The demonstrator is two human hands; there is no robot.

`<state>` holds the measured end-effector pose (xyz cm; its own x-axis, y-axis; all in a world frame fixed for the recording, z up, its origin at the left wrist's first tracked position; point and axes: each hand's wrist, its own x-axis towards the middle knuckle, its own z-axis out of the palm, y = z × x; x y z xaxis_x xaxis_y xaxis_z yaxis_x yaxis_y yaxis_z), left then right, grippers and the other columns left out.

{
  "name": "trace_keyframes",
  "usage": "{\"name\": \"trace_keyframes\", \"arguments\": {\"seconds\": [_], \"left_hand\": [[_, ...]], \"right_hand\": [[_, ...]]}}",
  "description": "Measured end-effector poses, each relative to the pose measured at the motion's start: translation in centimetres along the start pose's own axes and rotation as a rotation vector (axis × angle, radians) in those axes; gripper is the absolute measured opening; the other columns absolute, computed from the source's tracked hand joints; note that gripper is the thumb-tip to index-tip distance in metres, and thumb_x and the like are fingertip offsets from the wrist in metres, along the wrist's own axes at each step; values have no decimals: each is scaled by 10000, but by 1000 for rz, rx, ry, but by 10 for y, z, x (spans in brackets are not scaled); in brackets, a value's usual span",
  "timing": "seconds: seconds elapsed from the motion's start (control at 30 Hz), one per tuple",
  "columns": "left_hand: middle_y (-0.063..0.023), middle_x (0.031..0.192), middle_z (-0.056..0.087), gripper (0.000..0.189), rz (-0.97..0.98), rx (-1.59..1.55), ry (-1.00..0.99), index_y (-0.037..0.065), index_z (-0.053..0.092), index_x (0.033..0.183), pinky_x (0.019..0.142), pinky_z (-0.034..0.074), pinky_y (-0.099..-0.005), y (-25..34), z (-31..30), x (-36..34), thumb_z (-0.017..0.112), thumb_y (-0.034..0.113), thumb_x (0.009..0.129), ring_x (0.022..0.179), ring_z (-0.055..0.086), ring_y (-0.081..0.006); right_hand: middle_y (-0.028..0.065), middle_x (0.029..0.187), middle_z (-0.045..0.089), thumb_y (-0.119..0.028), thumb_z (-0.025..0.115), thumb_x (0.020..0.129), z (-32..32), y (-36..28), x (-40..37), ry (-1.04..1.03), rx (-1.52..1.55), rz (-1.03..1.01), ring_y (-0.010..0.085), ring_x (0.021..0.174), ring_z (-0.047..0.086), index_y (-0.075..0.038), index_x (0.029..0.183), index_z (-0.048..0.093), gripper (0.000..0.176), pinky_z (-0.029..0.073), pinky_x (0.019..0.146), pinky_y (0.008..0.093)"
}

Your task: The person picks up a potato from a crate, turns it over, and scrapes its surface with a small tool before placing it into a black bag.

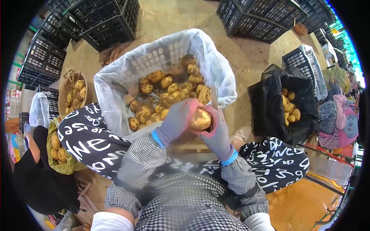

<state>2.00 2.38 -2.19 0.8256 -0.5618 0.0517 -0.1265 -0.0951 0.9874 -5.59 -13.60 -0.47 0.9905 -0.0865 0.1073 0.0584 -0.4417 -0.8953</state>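
Note:
A large dirt-marked potato [200, 120] is between my two gloved hands, above the near edge of a crate [101, 86] lined with white plastic. My left hand [176, 120] wraps the potato from the left, its glove grey with pinkish fingers. On the other side my right hand [218, 134] is closed, its fingers touching the potato. A narrow flat blade, apparently a knife [214, 95], sticks up from that hand; its handle is hidden. Many soil-covered potatoes [167, 99] lie in the lined crate below.
To the right stands a black-lined crate [266, 115] holding several cleaner potatoes. A basket of potatoes [77, 92] and a yellow-green bag [67, 165] are at left, near another person's dark clothing [42, 181]. Black crates [111, 29] are stacked behind.

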Motion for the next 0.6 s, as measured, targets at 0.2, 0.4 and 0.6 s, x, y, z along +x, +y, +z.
{"name": "trace_keyframes", "arguments": {"seconds": [0.2,0.4,0.6], "left_hand": [[-100,1250,582,535,-293,-557,-9,-3,530,1310,917,509,-291,26,-4,10,601,396,961,1063,592,-143],[-109,1346,515,672,-283,-677,-5,4,414,1408,972,511,-330,18,-8,14,754,90,834,1175,554,-184],[-108,1325,526,727,-306,-703,9,11,406,1413,982,501,-313,22,6,10,746,-72,776,1187,544,-194]], "right_hand": [[118,1208,564,30,685,711,1,18,9,77,-20,-80,245,1152,559,-23,1334,466,663,453,975,330],[135,1332,502,-167,554,947,-24,5,23,-136,860,381,167,1171,519,27,1467,308,607,433,990,300],[116,1249,574,-308,470,1019,-1,25,17,108,314,139,171,1053,583,49,1348,475,486,465,920,303]]}}
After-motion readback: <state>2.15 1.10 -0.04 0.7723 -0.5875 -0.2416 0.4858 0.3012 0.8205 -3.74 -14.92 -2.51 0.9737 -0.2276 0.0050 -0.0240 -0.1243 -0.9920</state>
